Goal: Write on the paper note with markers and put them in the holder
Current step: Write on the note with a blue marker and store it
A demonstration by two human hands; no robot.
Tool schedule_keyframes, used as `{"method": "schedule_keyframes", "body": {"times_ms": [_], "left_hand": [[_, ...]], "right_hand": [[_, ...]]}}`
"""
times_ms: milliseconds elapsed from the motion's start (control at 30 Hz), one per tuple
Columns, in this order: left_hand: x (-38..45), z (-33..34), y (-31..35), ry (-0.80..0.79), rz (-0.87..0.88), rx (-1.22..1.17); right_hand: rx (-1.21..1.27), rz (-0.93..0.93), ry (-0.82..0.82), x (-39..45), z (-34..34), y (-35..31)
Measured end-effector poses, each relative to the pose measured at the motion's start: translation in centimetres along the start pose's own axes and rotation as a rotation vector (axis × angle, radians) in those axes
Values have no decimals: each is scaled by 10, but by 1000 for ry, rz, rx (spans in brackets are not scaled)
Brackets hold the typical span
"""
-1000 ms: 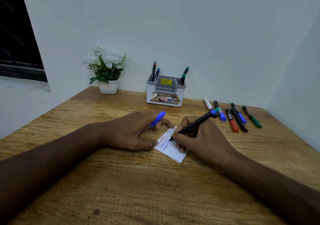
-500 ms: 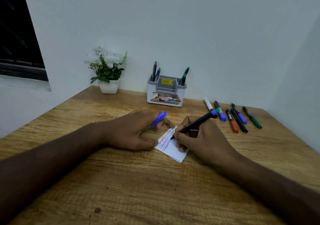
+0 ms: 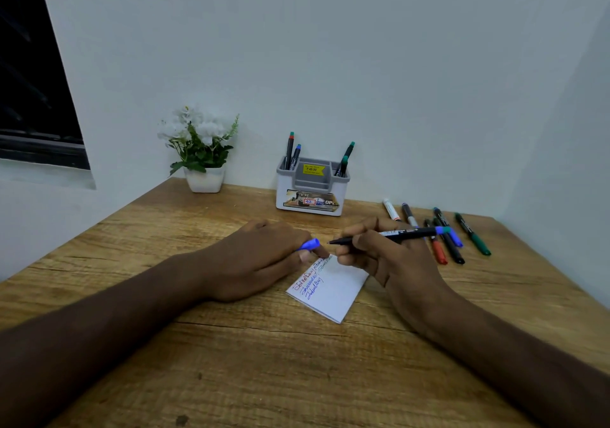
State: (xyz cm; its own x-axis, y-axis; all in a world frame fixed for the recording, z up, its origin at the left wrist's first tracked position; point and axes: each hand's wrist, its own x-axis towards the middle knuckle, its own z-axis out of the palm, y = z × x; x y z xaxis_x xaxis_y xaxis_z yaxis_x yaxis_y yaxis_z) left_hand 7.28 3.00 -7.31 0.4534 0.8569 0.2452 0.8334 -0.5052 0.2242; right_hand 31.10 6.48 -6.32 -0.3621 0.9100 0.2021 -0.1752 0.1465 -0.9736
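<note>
Wooden table (image 3: pixel 231 378) – note (image 3: pixel 333 292), holder (image 3: pixel 310 193), markers (image 3: pixel 455 239), plant (image 3: pixel 203 163)

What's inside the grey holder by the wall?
Four markers stand in the holder: two in its left pocket, two in its right pocket. Its walls hide their lower ends and anything deeper inside.

I've lifted my right hand (image 3: pixel 379 256) off the note (image 3: pixel 333 287), so the marker (image 3: pixel 389 234) now lies nearly level with its tip clear of the paper, pointing at the blue cap (image 3: pixel 308 244) in my left hand (image 3: pixel 264 259). More paper shows.
</note>
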Motion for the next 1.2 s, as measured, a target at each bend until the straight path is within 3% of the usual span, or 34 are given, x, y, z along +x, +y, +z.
{"method": "schedule_keyframes", "body": {"times_ms": [300,600,700,833,967,1200], "left_hand": [[2,-1,4,-28,-29,18],[1,1,3,-30,-14,91],[1,2,4,-30,3,137],[2,3,1,-42,-14,120],[2,6,0,-40,-22,91],[1,8,0,-17,-40,90]], "right_hand": [[-98,-49,-12,1,-2,2],[-467,-40,-47,0,1,3],[-420,-7,-97,0,1,3],[-115,43,-78,1,0,0],[-324,-10,-58,2,-2,5],[-430,-56,-48,5,1,9]]}}
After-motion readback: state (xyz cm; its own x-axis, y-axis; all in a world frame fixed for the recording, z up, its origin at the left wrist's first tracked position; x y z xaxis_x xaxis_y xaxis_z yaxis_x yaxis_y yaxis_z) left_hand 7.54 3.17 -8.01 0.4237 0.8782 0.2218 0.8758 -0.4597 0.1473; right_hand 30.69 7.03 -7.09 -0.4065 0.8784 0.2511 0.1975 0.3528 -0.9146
